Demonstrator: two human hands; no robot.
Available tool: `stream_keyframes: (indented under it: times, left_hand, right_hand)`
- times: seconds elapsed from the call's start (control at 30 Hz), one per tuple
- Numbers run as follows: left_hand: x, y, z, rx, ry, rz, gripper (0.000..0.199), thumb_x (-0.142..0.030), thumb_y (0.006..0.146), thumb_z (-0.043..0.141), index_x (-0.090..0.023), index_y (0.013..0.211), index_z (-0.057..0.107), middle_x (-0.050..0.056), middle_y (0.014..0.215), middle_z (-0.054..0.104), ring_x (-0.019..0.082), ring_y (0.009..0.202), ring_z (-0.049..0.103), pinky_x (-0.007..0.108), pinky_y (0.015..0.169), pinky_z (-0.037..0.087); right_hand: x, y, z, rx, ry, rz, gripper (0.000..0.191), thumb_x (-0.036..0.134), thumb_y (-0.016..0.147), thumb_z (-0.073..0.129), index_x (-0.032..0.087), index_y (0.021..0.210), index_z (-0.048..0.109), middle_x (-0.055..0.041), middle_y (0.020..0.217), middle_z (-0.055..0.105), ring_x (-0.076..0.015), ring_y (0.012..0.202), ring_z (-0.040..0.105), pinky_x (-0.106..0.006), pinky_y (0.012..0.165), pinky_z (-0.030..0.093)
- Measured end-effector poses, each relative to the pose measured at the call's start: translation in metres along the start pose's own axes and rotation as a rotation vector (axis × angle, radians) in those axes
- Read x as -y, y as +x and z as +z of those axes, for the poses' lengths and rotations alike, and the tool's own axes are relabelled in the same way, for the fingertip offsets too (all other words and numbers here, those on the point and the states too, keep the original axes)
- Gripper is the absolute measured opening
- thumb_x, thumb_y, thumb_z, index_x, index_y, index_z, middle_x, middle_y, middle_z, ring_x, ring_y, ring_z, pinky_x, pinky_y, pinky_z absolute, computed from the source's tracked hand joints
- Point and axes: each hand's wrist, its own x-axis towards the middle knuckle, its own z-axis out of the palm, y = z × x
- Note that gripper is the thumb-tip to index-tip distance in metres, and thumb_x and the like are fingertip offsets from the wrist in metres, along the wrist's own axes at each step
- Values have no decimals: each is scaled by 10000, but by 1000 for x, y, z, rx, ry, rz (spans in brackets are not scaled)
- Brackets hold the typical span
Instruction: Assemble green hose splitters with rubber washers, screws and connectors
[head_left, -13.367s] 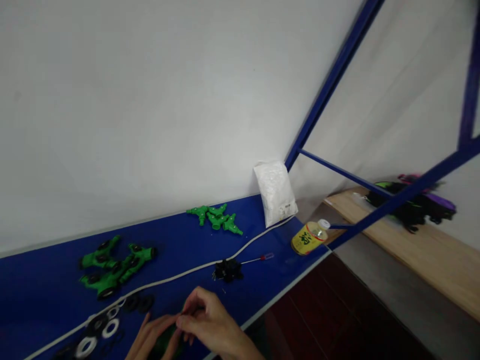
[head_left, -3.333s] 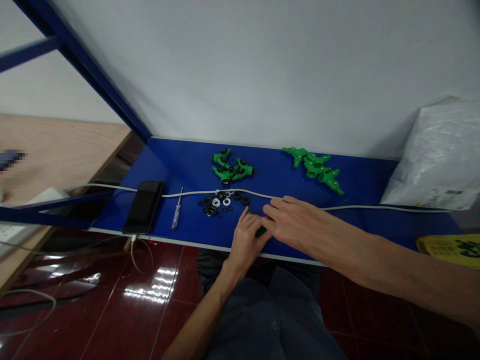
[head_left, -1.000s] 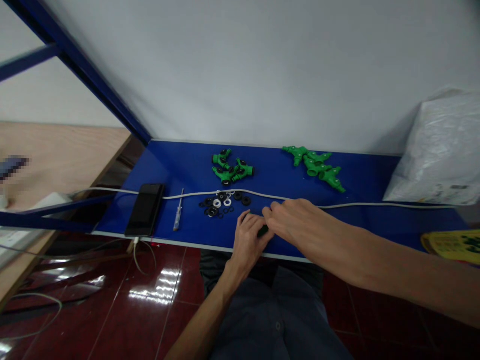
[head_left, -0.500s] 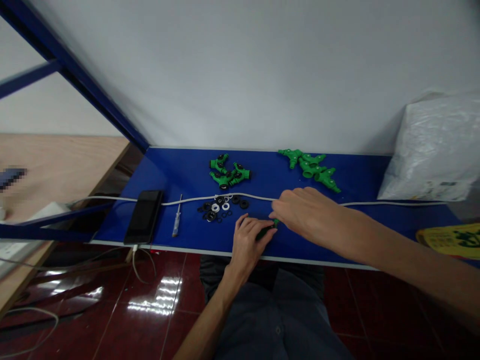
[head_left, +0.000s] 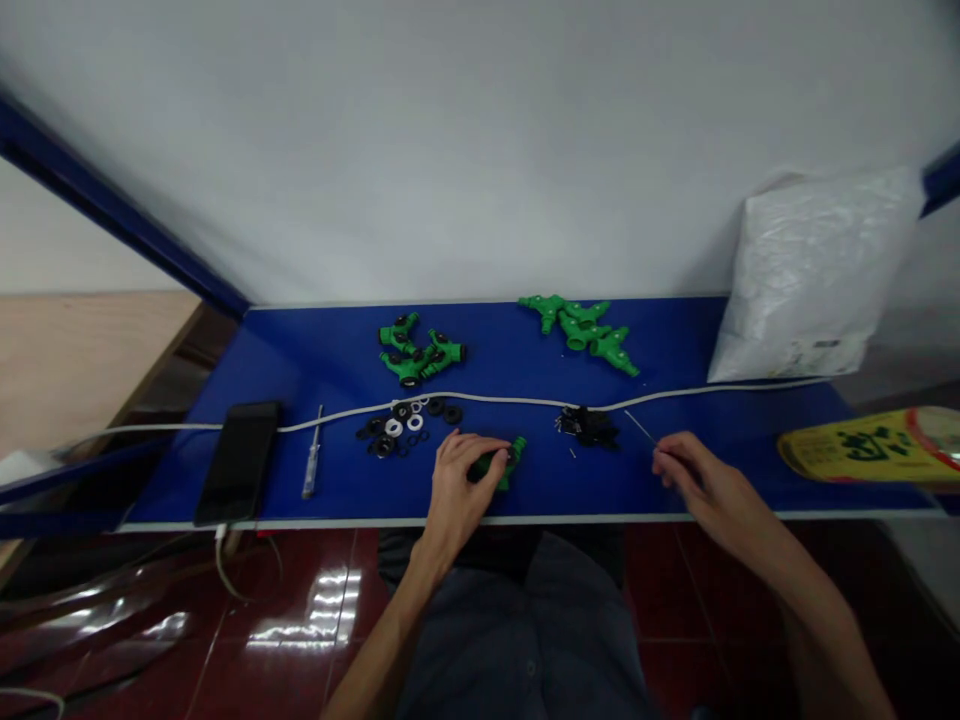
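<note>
My left hand (head_left: 463, 480) is closed on a green hose splitter (head_left: 516, 455) low over the blue shelf, its fingers covering much of it. To the right, my right hand (head_left: 694, 475) grips a screwdriver (head_left: 640, 427); only the thin metal shaft shows, pointing up and left, and the handle is hidden in the fingers. Between the hands lies a heap of small black parts (head_left: 592, 427) with a few tiny screws beside it. Left of my left hand are black and white rings (head_left: 394, 428). Behind sit green splitters with black fittings (head_left: 420, 355) and plain green ones (head_left: 581, 325).
A white cable (head_left: 510, 400) runs across the blue shelf (head_left: 315, 350). At the left lie a black phone (head_left: 238, 462) and a clear-handled screwdriver (head_left: 312, 460). A white plastic bag (head_left: 810, 280) and a yellow package (head_left: 855, 447) stand at the right.
My right hand has moved right, away from the splitter, uncovering the heap of black parts. My left hand still holds the splitter. The view has shifted to the right.
</note>
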Motion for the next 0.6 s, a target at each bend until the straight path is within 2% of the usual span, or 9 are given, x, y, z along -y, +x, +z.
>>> stream_keyframes:
  times: [0.07,0.2,0.33,0.43,0.53,0.6]
  left_hand:
    - [-1,2,0,19,11,-23,92,-268,937,702,-271,981,782,-1,1003,807,214,996,696,546,1161,362]
    - [-4,7,0,50,25,-36,105,-298,941,694,-295,984,789,-1,1020,805,231,1028,685,561,1165,336]
    - [-6,10,-3,74,-40,-29,132,-321,952,680,-292,1024,786,16,1090,793,231,1099,665,485,1116,415]
    - [-4,6,-9,-35,-102,-52,163,-350,973,649,-268,1019,783,34,1081,784,224,1111,663,432,1078,464]
    - [1,-2,-18,-161,-112,-100,217,-379,990,614,-241,972,780,51,1044,780,223,1068,682,405,1040,502]
    - [3,-9,-24,-191,-93,-132,234,-390,990,611,-230,958,779,56,1030,778,221,1033,694,381,986,535]
  right_hand:
    - [-5,-6,10,-82,-13,10,249,440,946,510,218,884,606,-43,732,695,-198,630,670,-314,612,526]
    - [-2,-3,36,-163,-12,-17,295,472,923,610,191,980,677,-58,822,702,-206,702,675,-340,690,554]
    - [4,3,56,-246,-19,-73,316,453,967,588,170,1059,695,-113,1006,690,-233,839,686,-391,795,566]
    - [5,7,64,-282,-24,-104,304,423,989,572,175,1120,691,-130,1091,667,-248,916,688,-420,848,564]
    - [7,8,67,-278,-9,-127,280,386,1008,543,182,1126,695,-127,1095,668,-247,930,686,-421,867,563]
    - [8,8,67,-264,10,-130,272,372,1012,531,184,1110,701,-127,1095,677,-245,919,688,-418,862,564]
